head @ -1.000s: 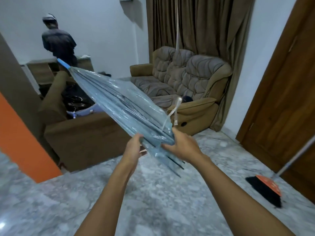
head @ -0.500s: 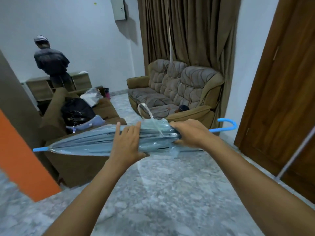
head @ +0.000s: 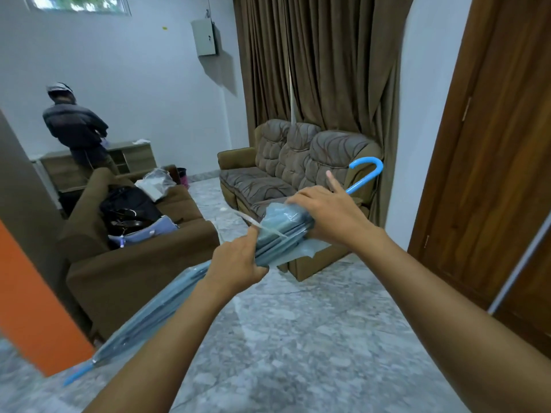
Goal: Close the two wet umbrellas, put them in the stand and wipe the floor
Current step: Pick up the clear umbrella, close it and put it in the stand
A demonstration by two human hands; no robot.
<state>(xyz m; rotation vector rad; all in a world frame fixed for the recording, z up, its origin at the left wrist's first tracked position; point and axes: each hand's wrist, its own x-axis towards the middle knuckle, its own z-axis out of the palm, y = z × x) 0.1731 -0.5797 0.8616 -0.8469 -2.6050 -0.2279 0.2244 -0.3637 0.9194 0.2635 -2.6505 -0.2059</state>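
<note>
Umbrella (head: pixel 284 223) diagonal: tip (head: pixel 78 375) down-left, handle (head: pixel 368 169) up-right

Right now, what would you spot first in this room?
The pale blue umbrella, folded, slants across the middle, gripped by the left hand and right hand. Its bright blue hook pokes up by the sofa. At the back left a person in a dark jacket faces away, and an orange wall stands at the left edge.
</note>
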